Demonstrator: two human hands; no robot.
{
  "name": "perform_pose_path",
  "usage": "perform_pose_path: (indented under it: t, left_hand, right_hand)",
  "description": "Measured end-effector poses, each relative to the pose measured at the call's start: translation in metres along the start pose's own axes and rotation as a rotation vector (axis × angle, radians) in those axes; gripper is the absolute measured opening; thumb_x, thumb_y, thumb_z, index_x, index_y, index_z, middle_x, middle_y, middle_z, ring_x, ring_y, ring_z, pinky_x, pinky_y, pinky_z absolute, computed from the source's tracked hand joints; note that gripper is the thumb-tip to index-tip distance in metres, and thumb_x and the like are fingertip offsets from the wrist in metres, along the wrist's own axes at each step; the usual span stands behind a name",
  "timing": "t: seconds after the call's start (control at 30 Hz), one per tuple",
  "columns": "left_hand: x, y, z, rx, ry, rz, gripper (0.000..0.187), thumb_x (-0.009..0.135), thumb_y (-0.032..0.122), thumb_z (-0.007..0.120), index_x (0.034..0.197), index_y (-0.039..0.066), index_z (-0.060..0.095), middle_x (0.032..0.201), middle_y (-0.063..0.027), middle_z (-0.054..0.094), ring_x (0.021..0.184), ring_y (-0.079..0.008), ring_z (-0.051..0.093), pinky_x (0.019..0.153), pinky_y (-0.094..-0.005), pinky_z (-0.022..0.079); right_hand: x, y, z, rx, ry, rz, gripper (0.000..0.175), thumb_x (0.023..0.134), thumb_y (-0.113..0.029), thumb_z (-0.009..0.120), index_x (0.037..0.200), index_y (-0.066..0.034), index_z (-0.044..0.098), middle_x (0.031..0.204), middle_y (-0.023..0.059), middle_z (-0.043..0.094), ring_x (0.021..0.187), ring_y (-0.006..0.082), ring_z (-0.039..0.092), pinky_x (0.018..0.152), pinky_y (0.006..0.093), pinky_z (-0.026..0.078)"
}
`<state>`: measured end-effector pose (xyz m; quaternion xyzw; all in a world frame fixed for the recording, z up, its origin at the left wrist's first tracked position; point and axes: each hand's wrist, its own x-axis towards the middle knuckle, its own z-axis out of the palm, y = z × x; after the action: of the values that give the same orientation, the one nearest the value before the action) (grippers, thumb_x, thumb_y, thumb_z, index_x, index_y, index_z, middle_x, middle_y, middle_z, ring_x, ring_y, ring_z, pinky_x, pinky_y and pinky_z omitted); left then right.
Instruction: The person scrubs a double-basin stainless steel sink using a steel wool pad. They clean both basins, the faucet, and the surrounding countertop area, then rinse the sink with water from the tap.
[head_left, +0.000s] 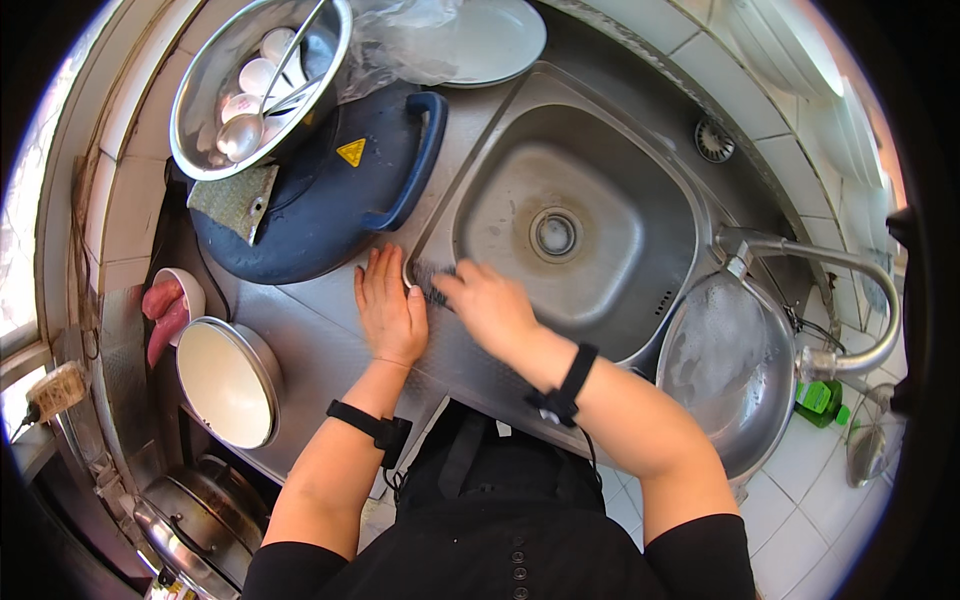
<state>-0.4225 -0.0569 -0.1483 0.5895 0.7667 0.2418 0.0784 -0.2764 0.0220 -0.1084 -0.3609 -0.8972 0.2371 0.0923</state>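
Observation:
My right hand (491, 307) grips a dark scrubber (435, 281), probably steel wool, pressed on the near left corner of the stainless steel sink's rim. Just left of it, my left hand (391, 304) lies palm down on the metal counter (315, 322), fingers extended, holding nothing. The sink basin (600, 225) has a round drain (556, 234) with whitish foam in it. Beyond my left fingertips lies a large dark blue lid (322, 202) with a curved handle.
A steel bowl (184, 112) of spoons rests on the lid, beside plates (499, 41) and a plastic bag (397, 37). Left are a cream bowl (225, 382) and a small bowl (193, 296) with pink items. Right are the faucet (889, 300), a foamy basin (727, 367) and a green bottle (819, 403).

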Motion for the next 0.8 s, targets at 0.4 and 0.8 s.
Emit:
perform_pose_path:
  t: [0.4,0.8]
  left_hand:
    - [0.0,-0.001,0.002,0.01,-0.023,0.023,0.055,0.09,0.027,0.042,0.138,0.0,0.04,0.142,-0.0167,0.043,0.136,-0.0349,0.032,0.114,-0.0533,0.014]
    - [0.002,0.004,-0.002,0.084,-0.079,0.014,0.052,0.085,0.024,0.048,0.133,0.003,0.046,0.142,-0.0156,0.042,0.135,-0.0349,0.032,0.114,-0.054,0.014]
  right_hand:
    - [-0.014,0.062,0.021,0.344,-0.384,0.488,0.039,0.087,-0.023,0.058,0.125,-0.0134,0.059,0.116,0.0183,0.062,0.11,0.036,0.056,0.094,0.0425,0.044]
    - [-0.076,0.252,0.02,-0.048,-0.545,0.823,0.035,0.087,-0.012,0.051,0.12,-0.0052,0.063,0.12,0.0173,0.062,0.111,0.0345,0.06,0.095,0.0395,0.048]
